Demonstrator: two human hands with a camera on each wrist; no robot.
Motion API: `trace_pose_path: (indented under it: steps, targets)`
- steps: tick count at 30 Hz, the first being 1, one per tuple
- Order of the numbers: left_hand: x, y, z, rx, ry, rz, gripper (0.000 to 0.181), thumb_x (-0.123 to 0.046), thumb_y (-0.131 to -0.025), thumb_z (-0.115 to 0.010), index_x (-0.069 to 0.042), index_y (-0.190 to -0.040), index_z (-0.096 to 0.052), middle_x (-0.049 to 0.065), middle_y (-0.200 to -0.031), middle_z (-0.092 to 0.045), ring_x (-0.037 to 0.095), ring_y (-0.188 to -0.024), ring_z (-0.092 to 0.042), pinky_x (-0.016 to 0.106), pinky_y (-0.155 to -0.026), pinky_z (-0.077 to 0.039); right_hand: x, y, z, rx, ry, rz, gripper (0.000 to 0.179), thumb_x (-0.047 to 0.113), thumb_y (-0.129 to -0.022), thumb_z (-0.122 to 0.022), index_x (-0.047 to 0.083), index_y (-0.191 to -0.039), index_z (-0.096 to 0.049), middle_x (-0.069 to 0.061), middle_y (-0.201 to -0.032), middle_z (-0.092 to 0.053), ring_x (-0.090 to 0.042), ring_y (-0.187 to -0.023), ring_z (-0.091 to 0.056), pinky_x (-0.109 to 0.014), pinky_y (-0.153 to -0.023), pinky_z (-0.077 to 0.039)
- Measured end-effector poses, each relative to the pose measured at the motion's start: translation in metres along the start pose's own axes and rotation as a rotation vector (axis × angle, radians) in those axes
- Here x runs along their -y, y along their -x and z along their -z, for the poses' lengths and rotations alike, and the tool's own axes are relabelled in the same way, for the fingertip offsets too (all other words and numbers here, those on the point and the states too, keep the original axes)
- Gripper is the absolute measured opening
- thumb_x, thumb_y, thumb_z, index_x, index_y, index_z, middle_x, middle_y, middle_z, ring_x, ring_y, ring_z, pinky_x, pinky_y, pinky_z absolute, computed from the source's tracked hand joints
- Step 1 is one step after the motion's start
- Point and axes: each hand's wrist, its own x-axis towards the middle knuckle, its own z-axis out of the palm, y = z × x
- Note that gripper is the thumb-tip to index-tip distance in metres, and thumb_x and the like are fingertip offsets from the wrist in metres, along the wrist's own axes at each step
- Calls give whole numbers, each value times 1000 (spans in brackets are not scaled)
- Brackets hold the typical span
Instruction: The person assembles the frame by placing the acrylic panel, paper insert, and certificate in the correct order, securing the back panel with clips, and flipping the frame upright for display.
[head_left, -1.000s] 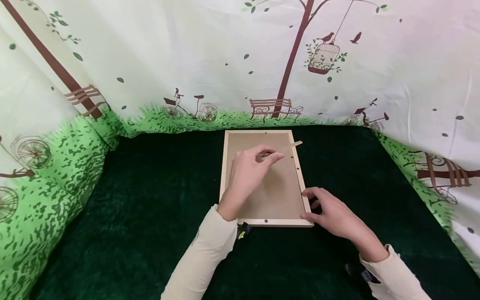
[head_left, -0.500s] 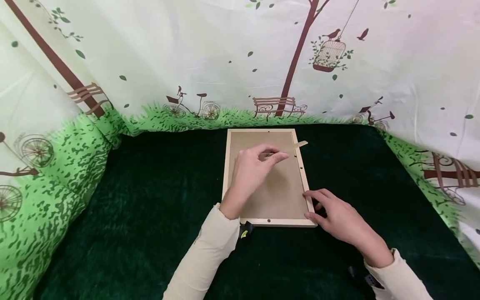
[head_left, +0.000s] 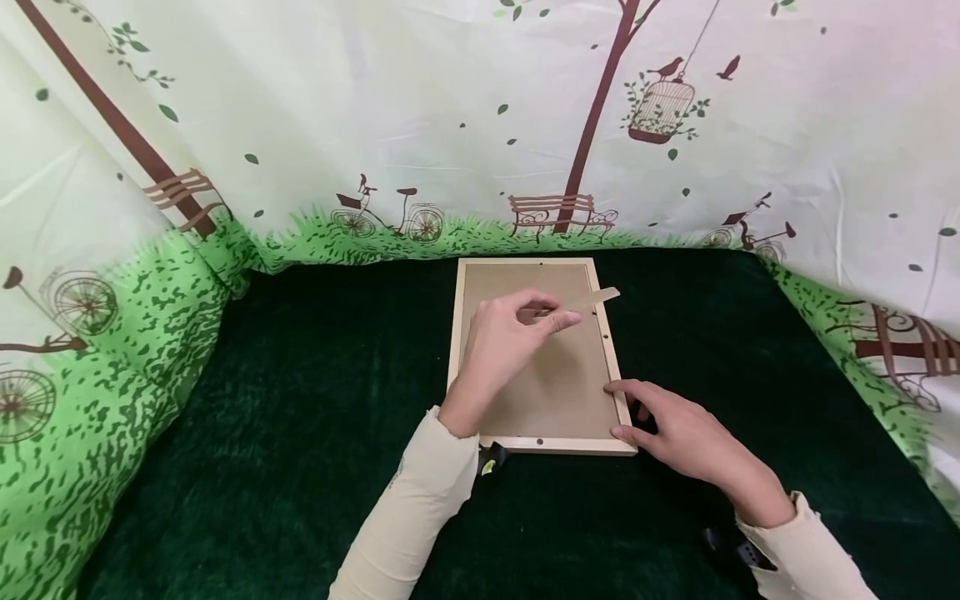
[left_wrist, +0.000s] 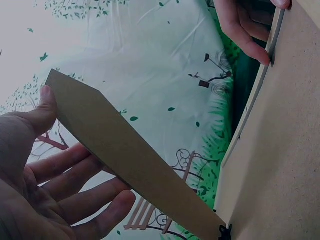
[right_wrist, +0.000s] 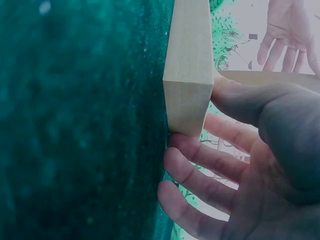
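Observation:
A picture frame [head_left: 558, 447] with a pale wooden rim lies back side up. Its brown backing board [head_left: 562, 400] faces me. My left hand [head_left: 510, 333] pinches the frame's flat easel stand [left_wrist: 130, 145], raised at a slant above the board. In the left wrist view, the thumb is at one edge near the pointed end and the fingers lie along the other side. A small black hinge [left_wrist: 225, 231] shows where the stand meets the backing. My right hand [head_left: 686, 429] grips the rim near its near right corner, with fingers along the outer side in the right wrist view.
Dark green velvety cloth [head_left: 300, 400] covers the table under the frame. A printed curtain [head_left: 420, 100] with trees, benches and bicycles hangs behind and along both sides. Small dark fasteners [head_left: 606, 337] dot the rim.
The frame and both hands appear slightly farther right as the head view shifts. The stand's tip looks a little broader, as if turned slightly. Both hands keep their hold.

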Motion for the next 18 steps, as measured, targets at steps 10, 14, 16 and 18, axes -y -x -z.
trace_pose_path:
  steps: [10, 14, 16, 18]
  targets:
    - [-5, 7, 3, 18, -105, -159, 34, -45, -85, -76, -19, -108, -76, -6, -106, -76, 12, -105, -70, 28, -87, -55, -1, 0, 1, -12, -57, 34, 54, 46, -90, -71, 27, -137, -54, -2, -118, -62, -14, -90, -56, -27, -63, -43]
    - [-11, 14, 6, 77, -257, -361, 25, -35, -90, -74, -18, -108, -75, -5, -106, -75, 10, -101, -70, 26, -90, -54, -5, -1, 1, -12, -94, 55, 54, 47, -90, -70, 28, -137, -53, 0, -114, -61, -13, -89, -54, -26, -64, -43]
    - [-13, 18, 5, 146, -347, -432, 23, -34, -92, -71, -19, -109, -74, -6, -106, -75, 8, -100, -70, 25, -91, -53, -6, 0, 1, -13, -100, 63, 54, 49, -90, -69, 28, -137, -53, 0, -115, -61, -13, -90, -54, -26, -65, -43]
    - [-14, 24, 0, 231, -450, -463, 24, -36, -93, -69, -21, -111, -73, -8, -109, -74, 6, -99, -70, 25, -91, -53, -9, 0, 0, -17, -99, 69, 55, 51, -90, -68, 27, -137, -52, 1, -115, -61, -13, -91, -54, -26, -65, -43]
